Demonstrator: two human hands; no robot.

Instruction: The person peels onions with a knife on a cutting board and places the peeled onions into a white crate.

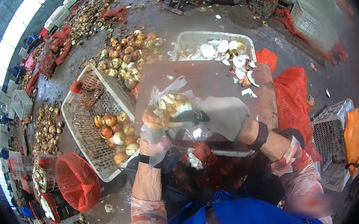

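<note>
My left hand (pixel 153 139), in a thin pale glove, is closed around a brown-skinned onion (pixel 155 118) above the near left part of a brown board (pixel 215 82). My right hand (pixel 226 114), in a whitish glove, grips a dark knife (pixel 195 116), its blade toward the onion. Just beyond the onion, a pale, partly peeled bulb (pixel 176 102) lies with crumpled clear plastic (pixel 172 86) around it. White peelings (pixel 240 69) are heaped at the board's far right. My left fingers are partly hidden behind the onion.
A tilted white crate (pixel 70 126) on the left holds several onions (pixel 118 131). Another crate (pixel 211 34) of white peelings stands beyond the board. Red mesh sacks (pixel 292 94) crowd the right side, near a grey crate (pixel 329 140). A red mesh-lined basket (pixel 78 182) is at lower left.
</note>
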